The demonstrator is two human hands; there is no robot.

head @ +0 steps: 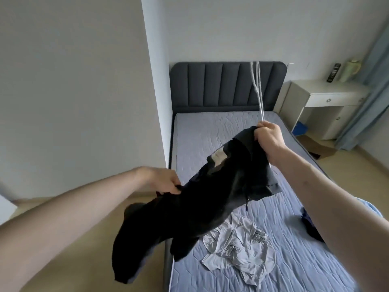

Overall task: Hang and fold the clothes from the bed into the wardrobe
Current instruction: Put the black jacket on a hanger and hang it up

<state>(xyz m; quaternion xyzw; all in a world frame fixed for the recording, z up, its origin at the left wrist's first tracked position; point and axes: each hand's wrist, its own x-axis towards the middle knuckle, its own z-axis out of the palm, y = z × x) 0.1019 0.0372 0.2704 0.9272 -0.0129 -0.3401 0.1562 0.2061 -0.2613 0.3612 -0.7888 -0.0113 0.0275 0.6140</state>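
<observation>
Black fabric trousers (pixel 210 199) hang over the quilted lilac mattress's (pixel 210 131) left edge, left hand (pixel 162 180) gripping them, right hand (pixel 268 137) pinching them with a thin grey wire hanger (pixel 258 89).

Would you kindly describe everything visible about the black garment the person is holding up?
The black garment is dark, soft-looking fabric, held in the air over the near left part of the bed. A pale label shows inside its upper edge, and a thin cord dangles from its right side. The right hand grips its top corner together with a thin hanger; the left hand grips the lower left edge. Two long lobes hang down limply past the bed's edge.
</observation>
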